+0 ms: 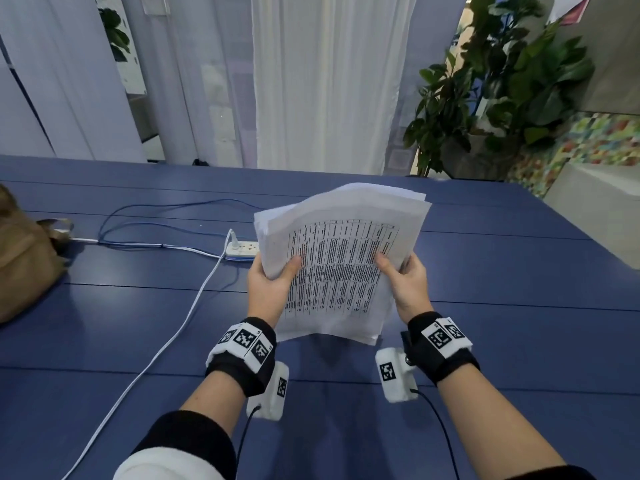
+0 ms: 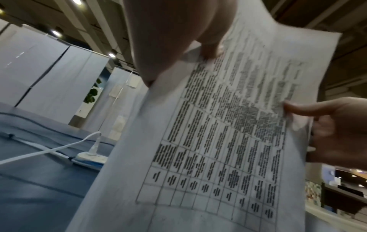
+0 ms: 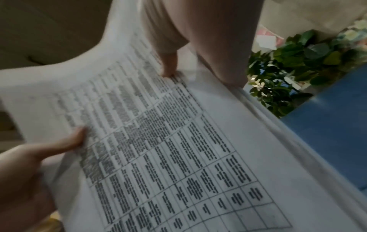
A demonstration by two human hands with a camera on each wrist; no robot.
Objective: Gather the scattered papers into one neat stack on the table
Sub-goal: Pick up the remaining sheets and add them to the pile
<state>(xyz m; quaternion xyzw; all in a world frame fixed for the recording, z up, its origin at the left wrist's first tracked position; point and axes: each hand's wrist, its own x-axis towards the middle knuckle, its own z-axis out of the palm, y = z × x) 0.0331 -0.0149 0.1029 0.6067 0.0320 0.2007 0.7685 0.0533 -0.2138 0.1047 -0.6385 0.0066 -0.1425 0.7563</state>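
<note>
A bundle of white papers (image 1: 341,258) with a printed table on the top sheet is held upright above the blue table (image 1: 485,341), its lower edge just off the surface. My left hand (image 1: 272,284) grips the bundle's left side, thumb on the front. My right hand (image 1: 403,278) grips the right side the same way. The sheets are fanned unevenly at the top. The left wrist view shows the printed sheet (image 2: 228,133) with my left thumb (image 2: 210,47) on it. The right wrist view shows the same sheet (image 3: 168,149) under my right thumb (image 3: 168,66).
A white power strip (image 1: 242,251) with white and blue cables lies just left of the papers. One white cable (image 1: 156,348) runs toward the near left edge. A brown bag (image 1: 24,258) sits at the far left. A potted plant (image 1: 491,88) stands beyond the table's far right corner.
</note>
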